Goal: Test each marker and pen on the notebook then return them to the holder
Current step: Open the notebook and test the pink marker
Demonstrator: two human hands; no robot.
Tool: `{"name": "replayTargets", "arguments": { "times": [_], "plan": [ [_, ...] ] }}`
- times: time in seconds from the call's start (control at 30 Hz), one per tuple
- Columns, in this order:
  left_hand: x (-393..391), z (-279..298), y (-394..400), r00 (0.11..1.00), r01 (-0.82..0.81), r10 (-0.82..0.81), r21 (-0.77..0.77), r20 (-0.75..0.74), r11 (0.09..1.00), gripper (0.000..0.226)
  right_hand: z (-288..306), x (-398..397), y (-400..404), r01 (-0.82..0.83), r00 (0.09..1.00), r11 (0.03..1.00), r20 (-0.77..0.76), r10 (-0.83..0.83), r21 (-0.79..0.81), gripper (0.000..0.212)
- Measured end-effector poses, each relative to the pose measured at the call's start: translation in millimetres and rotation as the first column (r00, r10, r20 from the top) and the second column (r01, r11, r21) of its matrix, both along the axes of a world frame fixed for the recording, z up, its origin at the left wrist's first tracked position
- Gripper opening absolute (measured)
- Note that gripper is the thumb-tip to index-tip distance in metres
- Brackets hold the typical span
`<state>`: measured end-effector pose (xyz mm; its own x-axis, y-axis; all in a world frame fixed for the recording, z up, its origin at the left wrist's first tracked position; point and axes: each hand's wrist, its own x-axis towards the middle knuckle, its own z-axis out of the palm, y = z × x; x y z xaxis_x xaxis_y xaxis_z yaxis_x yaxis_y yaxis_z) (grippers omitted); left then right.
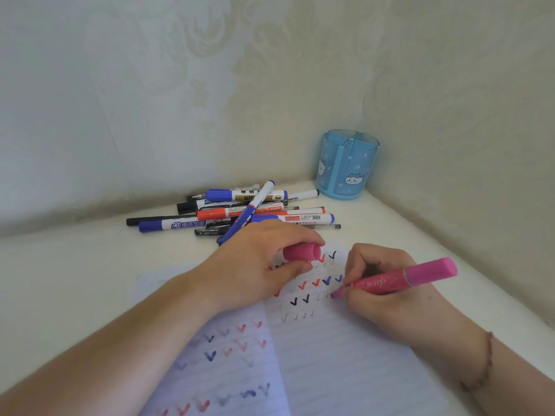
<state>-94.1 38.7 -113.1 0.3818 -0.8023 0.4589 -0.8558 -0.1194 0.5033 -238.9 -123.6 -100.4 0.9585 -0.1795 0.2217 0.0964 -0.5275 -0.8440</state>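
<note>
Right hand (pixel 387 291) wrapped around a pink marker (pixel 399 280), tip down on the right page of the open notebook (pixel 330 355), right at the end of a row of tick marks. Left hand (pixel 255 265) resting on the notebook, pinching the pink cap (pixel 301 252) between thumb and fingers, open end of the cap facing right. Pages covered in rows of little checkmarks in red, blue and black, plus some thin grey ones. Just behind the left hand, a messy pile of markers and pens (pixel 240 210) lying flat on the white table (pixel 75 265), blue, red and black caps all crisscrossed. Blue holder (pixel 345 166) with cat faces standing upright in the back corner by the wall, well apart from the pile, divided into compartments, looking empty from here. Thin bracelet (pixel 488 358) on the right wrist.
</note>
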Motion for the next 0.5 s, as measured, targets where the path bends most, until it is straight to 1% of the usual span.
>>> {"name": "replayTargets", "arguments": {
  "times": [0.03, 0.07, 0.13, 0.2, 0.27, 0.33, 0.4, 0.5],
  "plan": [
    [0, 0, 0, 1.000, -0.004, 0.004, 0.008, -0.014, 1.000, 0.033, -3, -2, 7, 0.017, 1.000, 0.999, 0.000, -0.017, 0.044, 0.012],
    [-1, 1, 0, 0.999, -0.011, 0.012, 0.020, -0.041, 1.000, 0.034, 5, 1, -3, 0.030, 0.999, 0.998, 0.011, -0.031, 0.052, 0.011],
    [-3, 4, 0, 0.991, -0.024, 0.029, 0.034, -0.134, 0.999, 0.039, -1, 1, 0, -0.041, 0.992, 0.991, 0.120, 0.025, 0.127, 0.017],
    [-3, 5, 0, 0.981, -0.027, 0.028, 0.008, -0.191, 1.000, 0.038, 0, 0, -6, -0.042, 0.987, 0.946, 0.161, -0.011, 0.321, 0.020],
    [-3, 6, 0, 0.981, -0.031, 0.028, -0.013, -0.191, 0.999, 0.033, 7, 1, -9, -0.021, 0.981, 0.903, 0.183, -0.065, 0.430, 0.035],
    [-5, 6, 0, 0.984, -0.018, 0.015, -0.013, -0.179, 1.000, 0.028, 6, 2, -7, 0.007, 0.977, 0.894, 0.187, -0.101, 0.448, 0.044],
    [-9, 7, 0, 0.984, 0.006, -0.010, -0.022, -0.177, 1.000, 0.025, 7, 3, -7, -0.012, 0.975, 0.881, 0.199, -0.094, 0.473, 0.045],
    [-12, 6, -2, 0.984, 0.042, -0.052, -0.060, -0.171, 0.997, 0.024, 9, 2, -9, 0.001, 0.985, 0.899, 0.155, -0.077, 0.438, 0.047]
  ]
}}
